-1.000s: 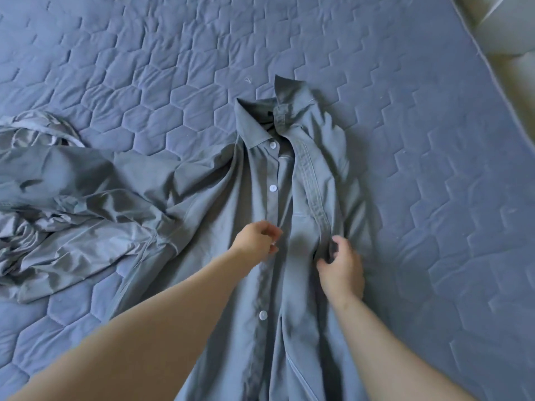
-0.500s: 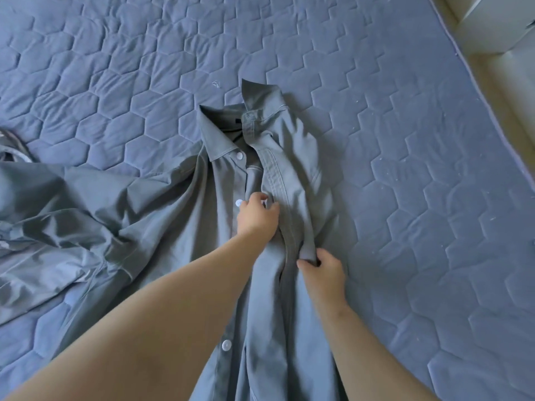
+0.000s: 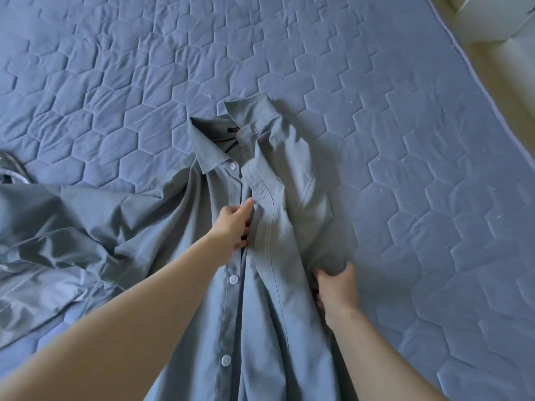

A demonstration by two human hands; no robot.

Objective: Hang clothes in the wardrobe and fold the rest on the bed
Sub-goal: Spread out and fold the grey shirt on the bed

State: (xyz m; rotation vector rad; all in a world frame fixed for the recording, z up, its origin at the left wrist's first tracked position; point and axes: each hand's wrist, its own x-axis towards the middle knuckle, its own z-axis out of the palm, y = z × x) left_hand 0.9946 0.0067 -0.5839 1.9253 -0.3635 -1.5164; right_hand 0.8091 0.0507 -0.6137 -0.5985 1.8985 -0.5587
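Shirt [image 3: 260, 328] lying front-up on the bed [image 3: 405, 140], both hands on it
The collar [image 3: 214, 151] points to the far side and the body runs toward the near edge; the left hand [image 3: 234, 224] sits on the middle of the front, between the two front edges and below the top button [image 3: 232, 166], while the right hand [image 3: 337, 287] grips a fold at the shirt's right edge, nearer than the left; bunched cloth [image 3: 58, 241] spreads from the shirt to the left; past the bed's right edge lies the floor [image 3: 498, 111], with a piece of furniture [image 3: 492, 18] at far right
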